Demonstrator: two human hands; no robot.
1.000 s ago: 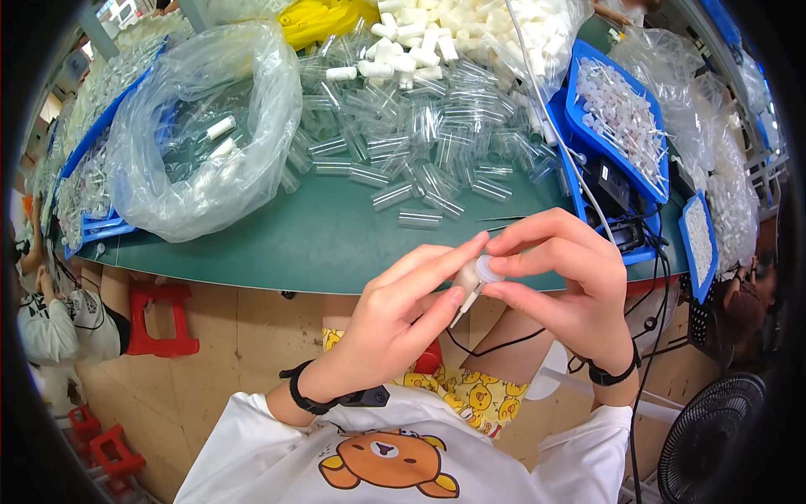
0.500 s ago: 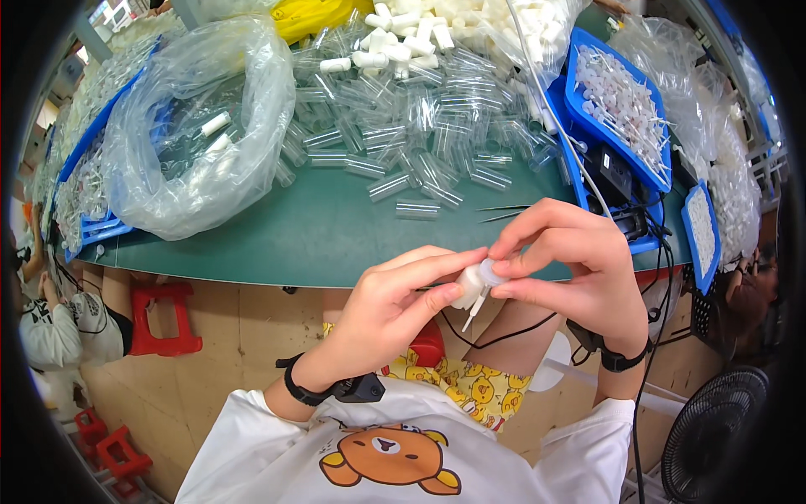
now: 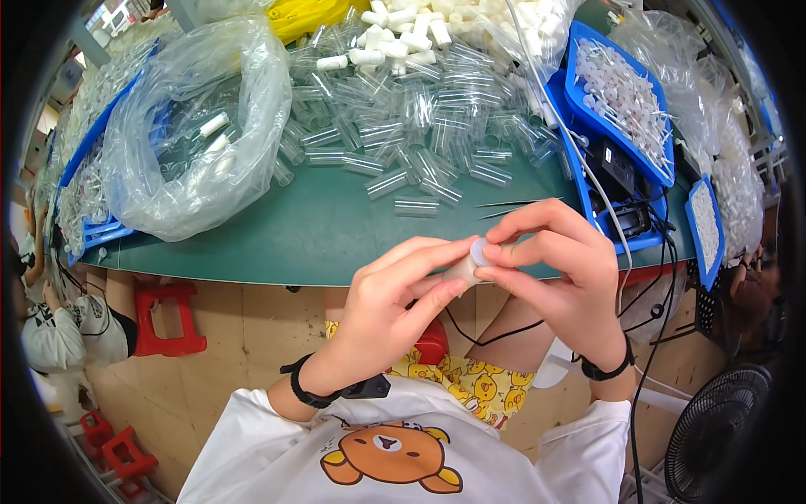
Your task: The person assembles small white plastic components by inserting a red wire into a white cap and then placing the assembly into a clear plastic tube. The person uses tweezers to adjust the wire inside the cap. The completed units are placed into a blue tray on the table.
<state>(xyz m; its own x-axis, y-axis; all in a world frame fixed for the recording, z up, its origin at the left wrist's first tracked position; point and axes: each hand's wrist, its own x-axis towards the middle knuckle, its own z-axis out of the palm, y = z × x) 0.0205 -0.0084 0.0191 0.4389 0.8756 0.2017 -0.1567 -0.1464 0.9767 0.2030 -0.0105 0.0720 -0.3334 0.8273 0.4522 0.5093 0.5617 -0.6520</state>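
Observation:
Above my lap, just off the table's near edge, both hands meet at one small part. My left hand (image 3: 393, 287) pinches a white cylinder (image 3: 461, 271) between thumb and fingers. With thumb and fingertips, my right hand (image 3: 561, 267) grips a translucent round cap (image 3: 478, 251) at the cylinder's end. No stem shows below the cap now. Beyond my hands lies a heap of clear plastic tubes (image 3: 416, 207), with a pile of white cylinders (image 3: 395, 49) behind it. A pair of tweezers (image 3: 512, 209) rests on the table to the right.
A clear plastic bag (image 3: 126, 202) with several filled tubes stands open at left on the green table (image 3: 336, 227). Blue trays (image 3: 579, 84) at right hold stemmed caps. A thin white cable (image 3: 600, 189) runs down nearby. A black fan (image 3: 714, 437) and red stools (image 3: 168, 344) stand below.
My right hand has brought the cap against the cylinder's end, and the stem that hung beside it is out of sight. Both hands have shifted slightly left.

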